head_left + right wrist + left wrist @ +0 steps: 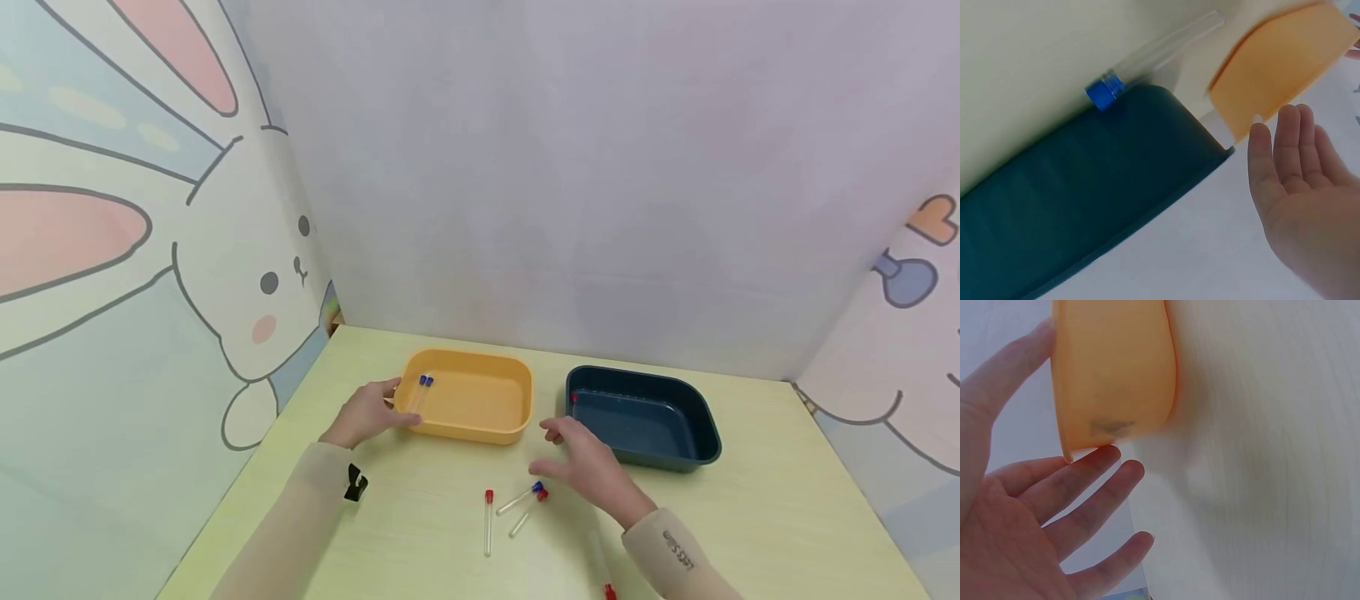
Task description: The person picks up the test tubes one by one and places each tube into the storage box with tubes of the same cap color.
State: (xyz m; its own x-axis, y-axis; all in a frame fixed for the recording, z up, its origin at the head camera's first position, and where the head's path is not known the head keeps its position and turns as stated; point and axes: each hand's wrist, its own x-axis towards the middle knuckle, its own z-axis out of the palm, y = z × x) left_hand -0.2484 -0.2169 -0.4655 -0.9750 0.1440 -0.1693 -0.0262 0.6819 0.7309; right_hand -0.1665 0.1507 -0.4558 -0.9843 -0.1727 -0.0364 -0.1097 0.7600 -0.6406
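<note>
My left hand (375,414) is at the left end of the yellow tray (480,436); its thumb touches the rim and the other fingers spread around the corner, fairly straight. Two blue-capped tubes (423,392) lie inside that tray. My right hand (588,467) hovers with loosely bent fingers and nothing in them, between the yellow tray and the dark teal tray (652,460). Below it on the table lie a blue-capped tube (1154,53) and a red-capped tube (528,513), their caps close together. Another red-capped tube (488,525) lies just left of them.
One more red-capped tube (602,562), blurred, lies near the front edge of the view beside the right sleeve. A red cap (574,398) shows inside the dark tray's left end. Behind the table (795,500) hangs a pale curtain (570,183); printed cartoon panels flank it.
</note>
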